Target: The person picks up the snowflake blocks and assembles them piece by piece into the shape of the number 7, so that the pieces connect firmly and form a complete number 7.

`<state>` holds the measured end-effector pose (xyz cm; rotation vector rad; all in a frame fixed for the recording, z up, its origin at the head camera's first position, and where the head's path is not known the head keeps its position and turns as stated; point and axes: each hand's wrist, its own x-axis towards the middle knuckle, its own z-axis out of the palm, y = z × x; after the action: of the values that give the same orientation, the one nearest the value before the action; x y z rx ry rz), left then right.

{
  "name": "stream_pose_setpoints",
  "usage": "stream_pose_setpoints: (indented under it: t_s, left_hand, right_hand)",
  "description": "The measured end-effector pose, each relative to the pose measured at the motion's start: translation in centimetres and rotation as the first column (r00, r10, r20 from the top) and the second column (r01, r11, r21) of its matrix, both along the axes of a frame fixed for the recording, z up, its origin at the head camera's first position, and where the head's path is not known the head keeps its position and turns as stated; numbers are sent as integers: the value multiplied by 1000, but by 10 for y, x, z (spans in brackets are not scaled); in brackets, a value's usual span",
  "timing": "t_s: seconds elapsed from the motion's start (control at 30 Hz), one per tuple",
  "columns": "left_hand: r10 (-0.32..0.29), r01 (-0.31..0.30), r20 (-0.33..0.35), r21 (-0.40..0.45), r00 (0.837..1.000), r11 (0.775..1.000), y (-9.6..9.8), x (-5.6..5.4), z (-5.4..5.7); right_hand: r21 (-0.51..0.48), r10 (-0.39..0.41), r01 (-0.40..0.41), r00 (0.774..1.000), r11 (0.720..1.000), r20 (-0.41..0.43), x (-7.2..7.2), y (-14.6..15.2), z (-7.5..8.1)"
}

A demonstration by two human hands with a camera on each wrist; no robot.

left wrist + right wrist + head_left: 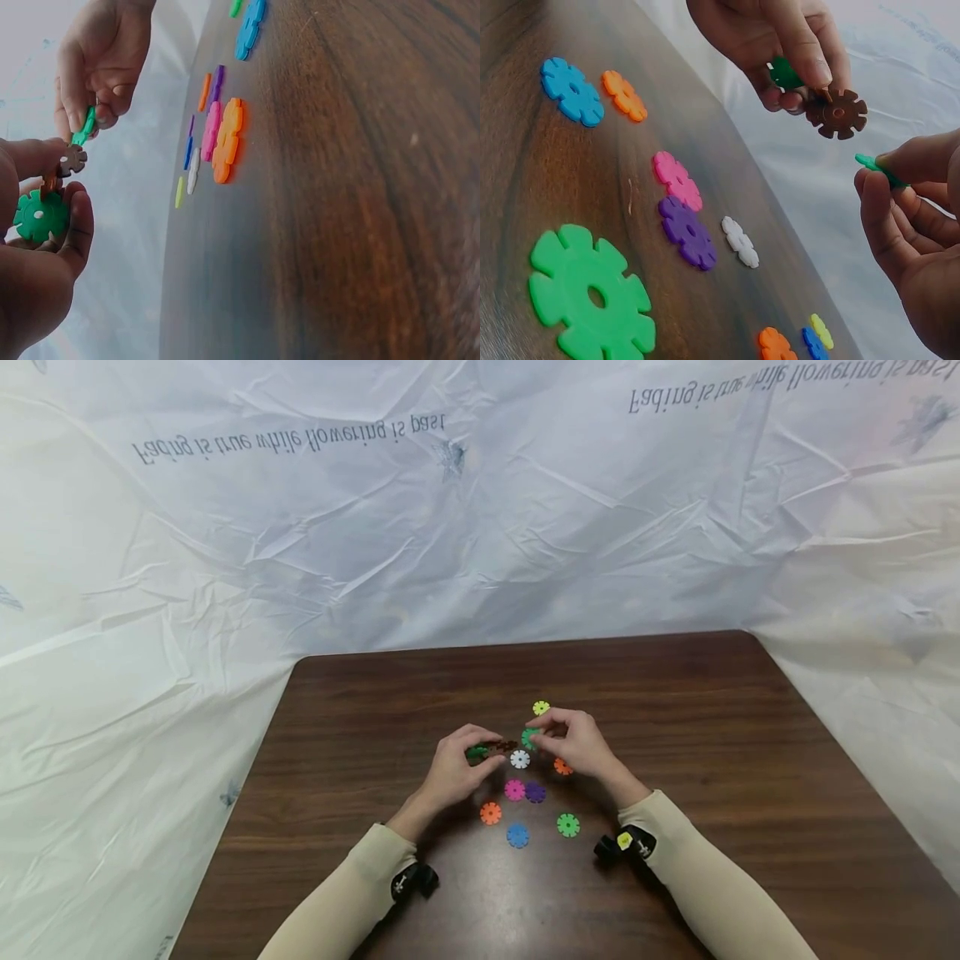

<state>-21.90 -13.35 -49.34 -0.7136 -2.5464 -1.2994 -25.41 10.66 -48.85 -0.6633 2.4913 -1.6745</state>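
- Blue notched disc (517, 836) is lying this side of the white notched disc (520, 759)
- Left hand (456, 767) is gripping joined green-and-brown discs (831, 114), left of white
- Right hand (576, 742) is pinching a green disc (527, 739) just past white; I'd be squaring slots before pushing

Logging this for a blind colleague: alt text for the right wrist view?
The left hand holds notched discs, brown and green; the right hand pinches another green disc close by. Discs in several colours lie on the table.
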Motion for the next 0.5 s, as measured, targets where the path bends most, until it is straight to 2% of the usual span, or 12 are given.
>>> stream_pose_setpoints:
  t_s: [0.1, 0.33, 0.5]
  left_hand:
    - [-4, 5, -20, 15, 1000, 1000, 0, -1, -1]
    - [-29, 28, 5, 109, 1000, 994, 2, -1, -1]
    - [-6, 9, -30, 94, 1000, 996, 3, -2, -2]
  right_hand:
    - [-15, 14, -13, 999, 1000, 39, 0, -2, 0]
    - [-50, 53, -49, 996, 998, 74, 17, -8, 33]
    - [-99, 69, -60, 993, 993, 95, 16, -9, 30]
